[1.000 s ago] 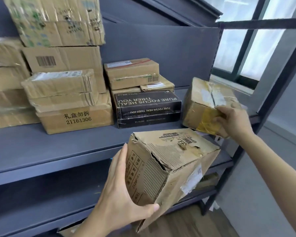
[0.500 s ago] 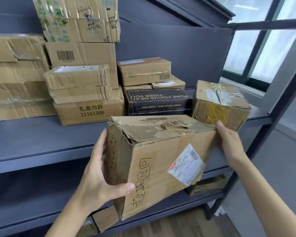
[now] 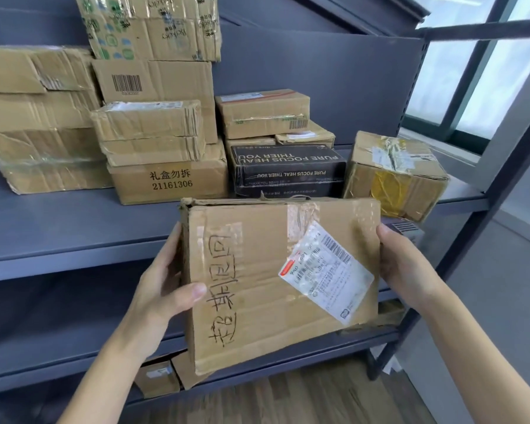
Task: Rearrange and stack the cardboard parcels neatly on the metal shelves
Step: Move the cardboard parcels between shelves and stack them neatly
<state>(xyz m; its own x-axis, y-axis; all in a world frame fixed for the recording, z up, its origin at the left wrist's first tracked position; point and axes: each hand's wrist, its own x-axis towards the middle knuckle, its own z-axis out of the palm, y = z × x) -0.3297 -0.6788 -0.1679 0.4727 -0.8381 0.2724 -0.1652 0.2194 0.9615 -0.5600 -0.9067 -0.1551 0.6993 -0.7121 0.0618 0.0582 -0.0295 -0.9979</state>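
Note:
I hold a worn brown parcel [image 3: 266, 286] with black handwriting and a white shipping label in front of the grey metal shelf [image 3: 58, 237]. My left hand [image 3: 166, 289] grips its left edge, thumb across the front face. My right hand [image 3: 401, 264] grips its right edge, fingers hidden behind it. The parcel's broad face is turned toward me, its top edge level with the shelf board. Behind it stand a black box [image 3: 288, 169] with white print and a yellow-taped parcel [image 3: 392, 175] at the shelf's right end.
Stacked cardboard parcels [image 3: 153, 130] fill the shelf's left and middle, against the back panel. The front left strip of the shelf board is bare. Small boxes [image 3: 158, 377] sit on the lowest shelf. A dark upright post [image 3: 471, 228] and windows are on the right.
My right hand left the yellow-taped parcel on the shelf and took the handwritten parcel's right edge. The parcel turned from tilted to face-on and rose toward the shelf.

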